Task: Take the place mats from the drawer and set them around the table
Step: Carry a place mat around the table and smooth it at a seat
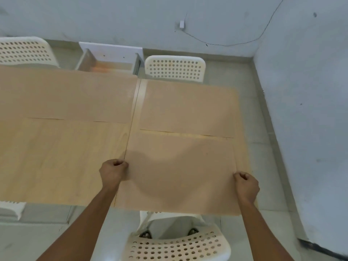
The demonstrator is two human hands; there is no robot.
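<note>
Both hands grip the near mat [180, 172] on the table [62, 159]: left hand [113, 172] and right hand [246, 185] pinch its side edges. Fingertips curl out of sight; the open drawer [109, 63] is half hidden.

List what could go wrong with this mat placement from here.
1. The near-right mat, held at its side edges by the left hand and right hand, overhangs the table's near edge; it may slide off.
2. It nearly touches the far-right mat; nudging forward could overlap them.
3. The drawer is open.
</note>
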